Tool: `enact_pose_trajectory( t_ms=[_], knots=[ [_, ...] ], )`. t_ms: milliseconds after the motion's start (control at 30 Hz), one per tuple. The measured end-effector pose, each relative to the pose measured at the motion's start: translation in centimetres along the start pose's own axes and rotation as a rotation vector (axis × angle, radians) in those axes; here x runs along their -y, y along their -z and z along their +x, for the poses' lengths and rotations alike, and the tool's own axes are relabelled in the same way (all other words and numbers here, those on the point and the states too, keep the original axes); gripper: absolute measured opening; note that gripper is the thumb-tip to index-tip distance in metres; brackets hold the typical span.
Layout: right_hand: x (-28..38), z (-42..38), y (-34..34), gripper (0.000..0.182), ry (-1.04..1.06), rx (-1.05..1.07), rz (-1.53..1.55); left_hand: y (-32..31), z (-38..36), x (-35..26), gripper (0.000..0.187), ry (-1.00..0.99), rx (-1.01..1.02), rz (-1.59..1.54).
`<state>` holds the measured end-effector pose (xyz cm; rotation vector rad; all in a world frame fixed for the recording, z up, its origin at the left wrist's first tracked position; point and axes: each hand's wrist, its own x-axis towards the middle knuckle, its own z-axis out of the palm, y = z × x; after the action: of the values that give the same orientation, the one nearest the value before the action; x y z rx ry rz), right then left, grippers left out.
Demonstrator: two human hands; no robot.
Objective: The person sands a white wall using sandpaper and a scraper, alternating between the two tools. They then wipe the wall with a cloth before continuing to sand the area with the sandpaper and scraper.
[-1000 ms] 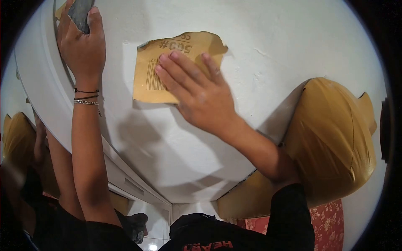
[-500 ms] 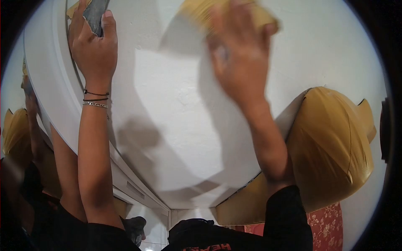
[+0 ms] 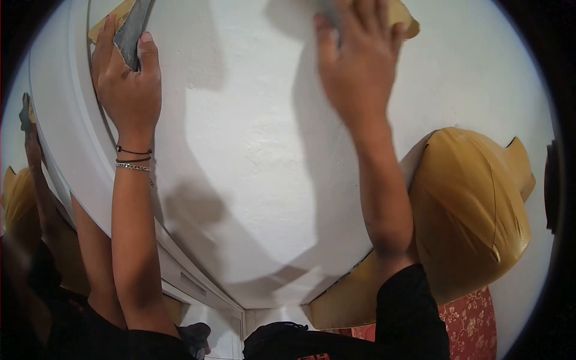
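My left hand [image 3: 129, 90] is raised at the upper left, its fingers closed on a folded piece of sandpaper [image 3: 133, 39]. Its grey side faces me and a tan side shows behind. The hand rests beside the cabinet's white edge, against the white wall [image 3: 258, 138]. My right hand [image 3: 360, 72] reaches to the top of the view, fingers a little spread over a second tan-and-grey piece of sandpaper [image 3: 407, 18]. Grey shows by the thumb, and the upper part of that piece and some fingertips are cut off by the frame.
A mustard-yellow padded seat [image 3: 462, 204] stands at the right, below my right forearm. A white-framed mirror [image 3: 60, 120] on the left reflects an arm. Red floral fabric [image 3: 471, 324] hangs at the lower right, and a dark object [image 3: 195, 336] lies low at the left.
My right hand has moved up along the wall with its sandpaper, which has partly left the frame. My left hand appears slightly lower in view, still holding its piece.
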<state>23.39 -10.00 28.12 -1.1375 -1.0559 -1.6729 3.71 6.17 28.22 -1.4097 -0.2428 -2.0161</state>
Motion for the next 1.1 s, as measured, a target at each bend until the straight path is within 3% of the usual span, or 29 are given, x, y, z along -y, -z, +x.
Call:
enact_pose_trajectory(
  t_ms=[133,167,267,300,333,400,467,533,567,633,667,700,800,867,900,933,1000,1100],
  knots=[
    [5.7,-6.3,1.9,0.053,0.324,0.457,0.339,0.4,0.3,-0.5,0.038,0.027,0.028,0.031],
    [5.8,-6.3,2.1,0.056,0.304,0.495,0.422,0.5,0.3,-0.3,0.037,0.018,0.038,0.011],
    [2.7,-3.0,1.6,0.042,0.200,0.311,0.139,0.5,0.3,-0.5,0.037,0.018,0.036,-0.022],
    [0.8,-2.0,0.3,0.037,0.116,0.093,0.108,0.5,0.2,-0.5,0.036,0.037,0.040,-0.040],
    [-0.4,-0.8,1.0,0.041,0.009,0.126,0.049,0.4,0.2,-0.3,0.036,0.037,0.038,-0.039],
    [-0.4,-0.5,0.1,0.036,-0.005,-0.063,-0.016,0.3,0.1,-0.2,0.035,0.000,0.026,0.028],
    [2.7,-3.3,1.3,0.049,0.102,0.277,0.164,0.4,0.5,-0.6,0.035,0.011,0.016,0.047],
    [6.1,-8.2,1.3,0.058,0.394,0.484,0.339,0.5,0.5,-0.8,0.034,0.020,0.011,0.057],
    [5.9,-7.8,1.6,0.058,0.391,0.482,0.334,0.5,0.5,-0.6,0.033,0.013,0.026,0.038],
    [5.2,-6.3,2.4,0.061,0.217,0.507,0.418,0.4,0.5,-0.4,0.033,0.000,0.033,0.025],
    [3.7,-4.6,2.5,0.059,0.154,0.443,0.279,0.5,0.4,-0.6,0.032,0.002,0.039,0.041],
    [2.0,-3.5,1.4,0.054,0.066,0.241,0.144,0.6,0.4,-0.7,0.032,0.003,0.048,0.055],
    [-0.8,-2.1,1.0,0.051,-0.069,-0.016,-0.009,0.2,0.3,-0.4,0.032,0.003,0.006,0.020],
    [1.4,-4.3,2.4,0.059,0.061,0.261,0.025,0.3,0.3,-0.3,0.032,-0.004,0.016,0.025],
    [2.7,-5.4,3.6,0.062,0.152,0.470,0.183,0.3,0.3,-0.3,0.032,-0.012,0.025,0.030],
    [3.3,-7.0,4.1,0.061,0.215,0.544,0.239,0.3,0.2,-0.3,0.032,-0.010,0.026,0.027],
    [2.0,-6.7,5.3,0.061,0.116,0.520,0.171,0.4,0.2,-0.3,0.035,-0.014,0.057,-0.001],
    [-3.8,-5.8,5.0,0.057,-0.133,0.242,0.009,0.3,0.4,-0.9,0.044,-0.079,0.140,0.065]
  ],
)
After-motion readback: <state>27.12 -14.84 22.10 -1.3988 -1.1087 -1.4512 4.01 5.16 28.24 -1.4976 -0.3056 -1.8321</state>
